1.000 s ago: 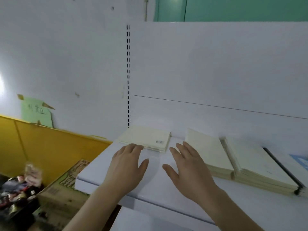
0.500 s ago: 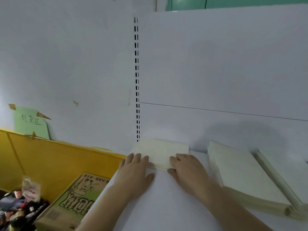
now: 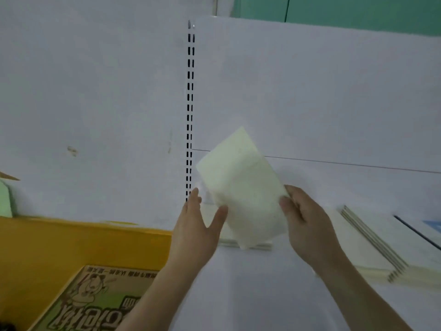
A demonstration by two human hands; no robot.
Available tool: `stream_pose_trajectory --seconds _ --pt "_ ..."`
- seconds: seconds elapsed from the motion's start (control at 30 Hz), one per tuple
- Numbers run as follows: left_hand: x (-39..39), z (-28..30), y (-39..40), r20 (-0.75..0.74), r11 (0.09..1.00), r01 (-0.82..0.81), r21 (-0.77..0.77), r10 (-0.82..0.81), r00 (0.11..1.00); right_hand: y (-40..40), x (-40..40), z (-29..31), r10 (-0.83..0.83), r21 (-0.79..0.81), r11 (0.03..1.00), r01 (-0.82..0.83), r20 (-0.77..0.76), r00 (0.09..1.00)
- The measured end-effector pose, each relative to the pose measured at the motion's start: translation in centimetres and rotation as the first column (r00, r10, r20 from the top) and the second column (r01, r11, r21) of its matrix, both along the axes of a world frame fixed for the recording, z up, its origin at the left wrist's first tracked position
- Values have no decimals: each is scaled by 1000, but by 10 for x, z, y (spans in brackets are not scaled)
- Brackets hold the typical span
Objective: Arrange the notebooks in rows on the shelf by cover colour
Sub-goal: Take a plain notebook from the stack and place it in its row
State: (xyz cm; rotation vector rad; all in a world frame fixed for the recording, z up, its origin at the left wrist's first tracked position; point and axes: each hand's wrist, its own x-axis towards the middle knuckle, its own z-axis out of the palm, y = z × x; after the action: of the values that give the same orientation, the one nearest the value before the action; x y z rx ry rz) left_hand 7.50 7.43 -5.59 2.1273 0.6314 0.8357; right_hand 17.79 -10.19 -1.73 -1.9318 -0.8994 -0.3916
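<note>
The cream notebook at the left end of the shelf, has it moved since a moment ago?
Yes. The cream notebook lay flat on the shelf; now both hands hold it tilted up above a notebook left lying there, against the slotted rail.

Cardboard box [image 3: 95,304]: upside-down Chinese print, illegible.

The cream notebook [image 3: 241,185] I have lifted is smeared by motion, so I cannot read anything on its cover. It hides most of the thin stack [image 3: 259,246] lying under it on the shelf [image 3: 250,295]; only a front edge shows. My right hand's [image 3: 307,225] fingers are behind the notebook, so I cannot see how that grip closes. My left hand's [image 3: 198,225] fingers are blurred. The blue cover [image 3: 433,223] is cut by the right edge, the cardboard box [image 3: 95,304] by the bottom edge, and the green note [image 3: 4,199] by the left.
</note>
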Motion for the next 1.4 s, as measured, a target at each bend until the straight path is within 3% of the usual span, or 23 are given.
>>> stream_pose_trajectory --seconds 0.07,0.13,0.17,0.2,0.37,0.43,0.47,0.53,0.6,0.63,0.77,0.87,0.97,1.1,1.2,1.3,1.4 --pt "0 -1 -2 58 931 191 -310 -182 982 2 -15 -2 73 126 991 -47 -211 975" --pt "-3 -4 -3 269 716 359 -599 -242 932 7 -24 -8 129 204 977 -60 -348 929" --pt "-6 -5 -2 351 646 405 -647 -219 910 9 -26 -12 135 215 975 -54 -385 913" --pt "-8 -5 -2 400 635 423 -646 -190 896 11 -27 -14 135 213 976 -52 -397 908" --pt "-22 -3 8 371 858 252 -447 -78 925 25 -14 -31 75 46 997 -65 -256 964" --pt "-28 -3 16 367 880 196 -432 -27 930 32 2 -45 -14 -174 985 -8 -126 992" --pt "-31 -4 20 369 882 166 -440 9 929 36 11 -53 -32 -359 933 21 -25 999" --pt "-36 -6 24 367 874 107 -475 86 926 44 25 -71 -6 -674 734 79 110 994" --pt "-42 -8 26 349 871 67 -487 124 929 51 28 -80 31 -789 606 101 150 988" --pt "-43 -9 27 340 875 59 -480 124 932 53 27 -82 39 -792 602 102 157 987" --pt "-46 -14 27 306 895 73 -440 73 949 54 23 -77 147 -734 648 201 379 913" --pt "-46 -16 22 283 919 95 -384 19 959 50 23 -67 151 -663 718 210 443 884" --pt "-47 -15 18 297 920 72 -384 49 953 38 26 -35 -17 -556 770 314 474 881" --pt "-49 -11 26 314 912 23 -410 117 942 20 20 5 -235 -225 910 347 410 881" --pt "-47 -11 30 301 905 25 -424 115 947 6 -1 22 -219 4 975 221 158 963" --pt "-41 -7 24 293 904 73 -420 59 954 2 -22 23 -52 223 971 86 -153 987" --pt "-35 -3 11 311 883 160 -441 -17 950 6 -30 6 -5 208 975 77 -323 946"
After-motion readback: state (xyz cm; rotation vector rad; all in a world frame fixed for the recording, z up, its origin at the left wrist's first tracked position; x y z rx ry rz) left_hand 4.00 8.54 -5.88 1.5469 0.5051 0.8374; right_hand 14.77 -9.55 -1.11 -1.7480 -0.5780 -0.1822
